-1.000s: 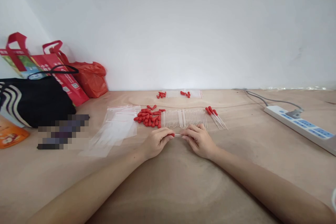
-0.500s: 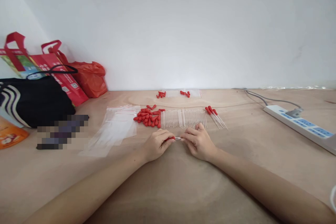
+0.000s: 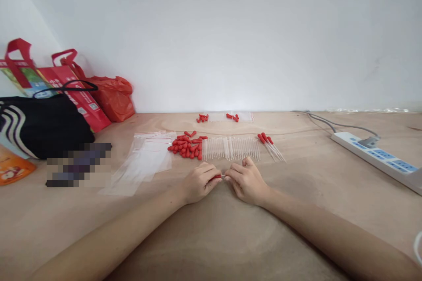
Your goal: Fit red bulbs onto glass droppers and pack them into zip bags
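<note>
Okay, the change over the last second: the two grips have come closer together and dropped slightly toward the body. Less bare tube shows between them now, only a short stub. My read: the clear tube is being pushed into the red bulb and sits deeper than it did — can't confirm it's fully seated, fingers cover the joint. Left grip is pinched closed on the bulb, its red end just peeking past the fingertips; right grip is pinched closed on the tube, most of which is hidden in the hand. Pose: forearms angle in from both sides, backs of the hands up, fingertips facing across a narrow gap, bulb and tube roughly in line. One right-hand digit sticks up clear of the pinch. Low over the table; can't tell whether the wrists rest on it. Around the grips: loose red bulbs piled just beyond the left one, row of clear tubes just beyond both, three assembled droppers beyond and to the right of the right grip — consistent with this joint being one more of the same. Clear bags lie left of the left grip.
</note>
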### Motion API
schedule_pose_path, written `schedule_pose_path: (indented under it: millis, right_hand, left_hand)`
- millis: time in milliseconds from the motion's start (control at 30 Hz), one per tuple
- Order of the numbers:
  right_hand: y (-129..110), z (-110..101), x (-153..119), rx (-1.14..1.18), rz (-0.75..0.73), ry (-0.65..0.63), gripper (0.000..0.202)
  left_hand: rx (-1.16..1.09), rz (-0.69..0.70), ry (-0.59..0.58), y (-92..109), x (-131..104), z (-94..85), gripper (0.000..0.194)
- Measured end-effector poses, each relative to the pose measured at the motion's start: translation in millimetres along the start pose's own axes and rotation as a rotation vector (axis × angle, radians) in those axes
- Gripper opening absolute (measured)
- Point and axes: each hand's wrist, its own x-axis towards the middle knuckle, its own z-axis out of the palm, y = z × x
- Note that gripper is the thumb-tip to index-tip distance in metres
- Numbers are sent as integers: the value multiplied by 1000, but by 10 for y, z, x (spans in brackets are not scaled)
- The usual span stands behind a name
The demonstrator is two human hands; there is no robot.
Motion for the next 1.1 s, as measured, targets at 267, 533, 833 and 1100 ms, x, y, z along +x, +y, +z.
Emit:
schedule_pose_path:
  millis: [267, 533, 833, 1100]
  right_hand:
    - [62, -84, 31, -92, 1, -33, 20]
    - [699, -250, -76, -278, 698, 105, 26]
    - [1081, -376, -239, -208, 1165, -58, 30]
    - [1065, -373, -222, -191, 1231, -111, 33]
  left_hand:
    - [22, -109, 39, -78, 9, -62, 15]
    - [74, -301, 60, -193, -56, -69, 30]
    - [69, -265, 64, -221, -52, -35, 18]
    - [78, -247, 56, -220, -53, -34, 15]
